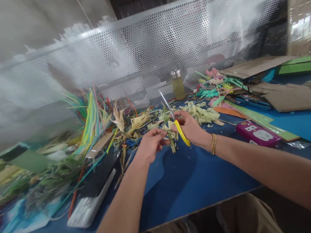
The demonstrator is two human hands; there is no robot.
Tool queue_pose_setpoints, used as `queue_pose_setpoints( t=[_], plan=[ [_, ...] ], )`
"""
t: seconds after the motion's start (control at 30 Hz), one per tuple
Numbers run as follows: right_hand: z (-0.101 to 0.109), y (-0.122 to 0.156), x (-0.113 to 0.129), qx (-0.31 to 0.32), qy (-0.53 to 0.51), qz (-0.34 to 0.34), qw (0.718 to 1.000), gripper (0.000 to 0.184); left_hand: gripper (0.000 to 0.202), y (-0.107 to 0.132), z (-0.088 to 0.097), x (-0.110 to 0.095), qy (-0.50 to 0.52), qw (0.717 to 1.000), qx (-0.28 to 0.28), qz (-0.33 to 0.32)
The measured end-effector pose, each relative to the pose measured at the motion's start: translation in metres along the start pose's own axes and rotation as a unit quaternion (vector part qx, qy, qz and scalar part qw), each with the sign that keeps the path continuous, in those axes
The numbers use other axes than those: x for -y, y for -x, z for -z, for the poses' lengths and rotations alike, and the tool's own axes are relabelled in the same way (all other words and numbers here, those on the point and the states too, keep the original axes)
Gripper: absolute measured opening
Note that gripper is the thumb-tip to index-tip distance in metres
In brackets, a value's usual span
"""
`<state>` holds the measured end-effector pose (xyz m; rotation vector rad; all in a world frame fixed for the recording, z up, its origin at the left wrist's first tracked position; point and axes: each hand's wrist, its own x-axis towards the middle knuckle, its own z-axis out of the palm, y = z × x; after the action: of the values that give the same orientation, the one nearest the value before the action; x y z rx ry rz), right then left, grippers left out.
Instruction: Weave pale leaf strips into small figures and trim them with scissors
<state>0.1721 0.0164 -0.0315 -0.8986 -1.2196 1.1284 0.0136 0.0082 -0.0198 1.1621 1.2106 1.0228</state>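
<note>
My left hand (151,146) is closed, its thumb and fingertips pinching a small pale-green piece of husk or leaf (172,144) just above the blue table (171,191). My right hand (191,127) is wrapped around yellow-handled scissors (183,134), whose metal blades point up and away from me. Its fingertips come close to the same leafy piece; whether they touch it is unclear. Behind my hands lie cut pale-green strips (201,112) and dry corn husks (139,122).
Coloured stems (90,113) stand at the left, near a black-and-white case (96,197). A magenta case (258,133), brown cardboard (296,96) and blue sheets (308,127) lie right. A jar (178,86) stands by the perforated metal screen (147,52).
</note>
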Motion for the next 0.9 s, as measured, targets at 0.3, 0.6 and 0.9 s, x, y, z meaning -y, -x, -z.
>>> queue_pose_setpoints(
  t=[0.3, 0.6, 0.9],
  plan=[
    [0.003, -0.003, -0.001, 0.022, 0.013, 0.058, 0.998, 0.043, 0.024, -0.003, 0.007, -0.001, 0.074, 0.994, 0.057, 0.063],
    [0.006, -0.004, 0.002, 0.024, 0.020, 0.034, 0.999, 0.048, 0.009, -0.003, 0.003, -0.001, 0.141, 0.989, 0.028, 0.023],
    [0.022, 0.000, 0.034, 0.162, -0.002, -0.057, 0.985, 0.041, 0.007, -0.006, 0.013, -0.016, 0.264, 0.962, -0.061, -0.025]
  ],
)
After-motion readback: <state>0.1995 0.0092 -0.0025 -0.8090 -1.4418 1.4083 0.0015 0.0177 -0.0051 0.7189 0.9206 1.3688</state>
